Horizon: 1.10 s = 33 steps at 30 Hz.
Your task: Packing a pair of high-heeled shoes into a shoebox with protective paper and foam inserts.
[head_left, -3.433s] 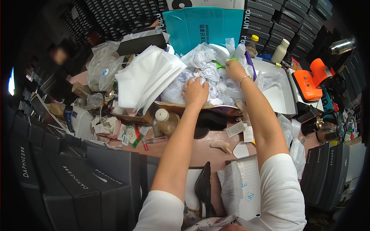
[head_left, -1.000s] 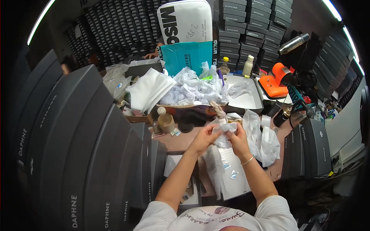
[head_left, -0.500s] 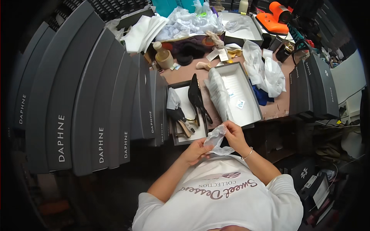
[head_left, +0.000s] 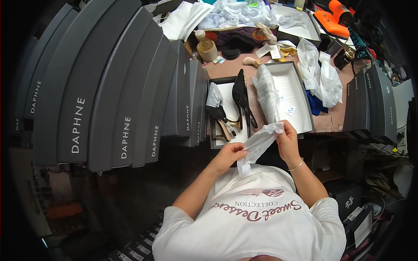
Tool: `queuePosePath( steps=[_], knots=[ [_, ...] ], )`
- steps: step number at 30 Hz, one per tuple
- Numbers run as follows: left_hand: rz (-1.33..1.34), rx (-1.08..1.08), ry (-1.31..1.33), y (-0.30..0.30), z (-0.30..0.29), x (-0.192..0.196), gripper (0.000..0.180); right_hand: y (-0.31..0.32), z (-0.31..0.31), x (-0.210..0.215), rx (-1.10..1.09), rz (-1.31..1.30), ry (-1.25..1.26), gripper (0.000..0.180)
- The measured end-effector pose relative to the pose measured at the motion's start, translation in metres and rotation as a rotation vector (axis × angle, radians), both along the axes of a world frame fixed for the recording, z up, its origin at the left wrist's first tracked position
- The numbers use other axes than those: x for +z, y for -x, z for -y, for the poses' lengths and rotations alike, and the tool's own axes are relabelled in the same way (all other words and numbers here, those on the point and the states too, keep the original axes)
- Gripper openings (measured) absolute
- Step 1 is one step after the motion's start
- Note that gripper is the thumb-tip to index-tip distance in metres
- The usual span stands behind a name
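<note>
A thin, crinkled white sheet (head_left: 260,142), tissue or plastic, is stretched between my two hands just in front of my shirt. My left hand (head_left: 227,158) pinches its lower left part, while the upper right corner is gripped by my right hand (head_left: 287,140). Just beyond them is an open shoe box (head_left: 213,141) with a pair of black high-heeled shoes. One shoe (head_left: 239,92) leans on the box's right side; the other shoe (head_left: 216,114) lies at the left with white paper in it. A second open box (head_left: 305,122) holds white wrapping paper (head_left: 265,89) along its left side.
Tall stacks of dark grey shoe boxes (head_left: 100,87) stand at left, more boxes (head_left: 370,104) at right. A bottle (head_left: 206,46), crumpled white paper (head_left: 328,82) and an orange tape dispenser (head_left: 333,21) sit farther back on the table (head_left: 328,124).
My hands have moved apart, the right one up and rightward, pulling the bunched sheet out longer. The whole view has shifted, so the table appears farther right and higher.
</note>
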<state>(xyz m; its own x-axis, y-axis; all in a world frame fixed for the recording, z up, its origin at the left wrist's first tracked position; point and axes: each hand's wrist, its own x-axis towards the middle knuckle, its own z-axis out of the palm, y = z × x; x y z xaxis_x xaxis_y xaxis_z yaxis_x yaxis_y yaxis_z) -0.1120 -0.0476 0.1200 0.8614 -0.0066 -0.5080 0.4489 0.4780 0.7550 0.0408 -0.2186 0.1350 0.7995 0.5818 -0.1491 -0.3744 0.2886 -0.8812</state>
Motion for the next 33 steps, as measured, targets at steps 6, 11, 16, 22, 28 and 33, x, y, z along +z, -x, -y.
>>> queuePosePath(
  steps=[6, 11, 16, 22, 28, 33],
  knots=[
    [0.054, 0.356, -0.074, -0.014, 0.003, 0.008, 0.021, -0.012, 0.023, -0.013, -0.032, 0.043, 0.241, 0.017],
    [0.138, 0.132, -0.693, -0.024, -0.004, 0.014, 0.02, -0.012, 0.01, 0.074, -0.173, 0.961, 0.389, 0.04],
    [0.238, -0.043, -0.953, -0.029, -0.003, 0.049, 0.017, 0.002, -0.019, 0.049, 0.547, 1.335, 0.818, 0.019],
    [0.138, 0.099, -0.621, -0.015, -0.052, 0.022, 0.016, -0.007, 0.001, 0.034, 0.354, 0.872, 0.624, 0.01],
    [0.137, 0.477, 0.426, -0.021, -0.039, 0.009, 0.013, -0.008, 0.014, 0.04, 0.522, 0.511, 0.58, 0.016],
    [0.152, 0.682, 0.408, -0.029, -0.044, 0.004, 0.012, -0.018, 0.029, 0.018, 0.294, 0.859, 0.716, 0.014]
  ],
)
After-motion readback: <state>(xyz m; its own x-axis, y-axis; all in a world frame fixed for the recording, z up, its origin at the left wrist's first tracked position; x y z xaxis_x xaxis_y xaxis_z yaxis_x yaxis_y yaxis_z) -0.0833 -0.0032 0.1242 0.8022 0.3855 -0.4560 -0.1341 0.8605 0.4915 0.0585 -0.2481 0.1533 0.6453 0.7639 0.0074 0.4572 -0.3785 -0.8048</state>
